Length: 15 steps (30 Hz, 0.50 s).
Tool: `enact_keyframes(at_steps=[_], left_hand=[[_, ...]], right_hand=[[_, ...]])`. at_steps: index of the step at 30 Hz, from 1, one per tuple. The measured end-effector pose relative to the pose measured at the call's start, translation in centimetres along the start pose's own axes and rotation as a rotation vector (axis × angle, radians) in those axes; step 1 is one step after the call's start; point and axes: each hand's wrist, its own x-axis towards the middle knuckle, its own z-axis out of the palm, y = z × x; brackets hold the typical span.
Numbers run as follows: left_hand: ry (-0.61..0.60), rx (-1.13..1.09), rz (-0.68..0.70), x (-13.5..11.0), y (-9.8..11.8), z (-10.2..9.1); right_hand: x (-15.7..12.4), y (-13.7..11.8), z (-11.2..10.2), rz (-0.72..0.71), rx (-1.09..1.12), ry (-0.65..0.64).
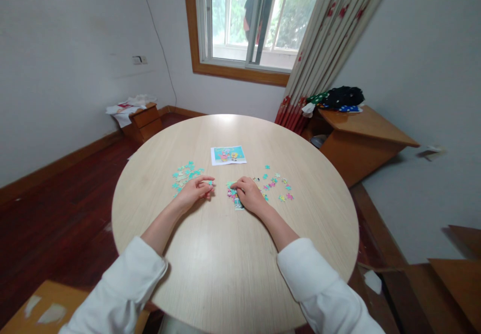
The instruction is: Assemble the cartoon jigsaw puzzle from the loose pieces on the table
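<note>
My left hand (196, 191) is closed in a pinch on a small teal jigsaw puzzle piece (210, 184), just above the table. Beside it, to the left, lies a loose pile of teal and pale puzzle pieces (185, 173). My right hand (249, 193) rests over a partly joined puzzle section (238, 204), its fingertips at a teal piece near the top; whether they grip that piece I cannot tell. Part of the section is hidden under this hand. More loose pieces (288, 196), pink, yellow and teal, are scattered to its right.
A printed picture card (228, 155) with cartoon figures lies beyond my hands on the round table (221, 264). A wooden cabinet (364, 128) with cloths on top stands at the right. At the back left is a small drawer unit (146, 122). Outside the window is a dark figure.
</note>
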Motion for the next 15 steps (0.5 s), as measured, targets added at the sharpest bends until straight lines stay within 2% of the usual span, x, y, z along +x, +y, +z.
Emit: enact_keyframes(at_steps=[4,11,15], left_hand=[[0.008,0.014,0.002,0.05,-0.07,-0.03],[0.052,0.034,0.012,0.19,-0.09,-0.11],[0.023,0.009,0.005,0.19,-0.17,-0.07]], right_hand=[[0.00,-0.28,-0.13,-0.008,0.023,0.025],[-0.10,-0.61,-0.29,-0.041,0.022,-0.017],[-0.12,-0.60,-0.24,-0.034,0.033,-0.013]])
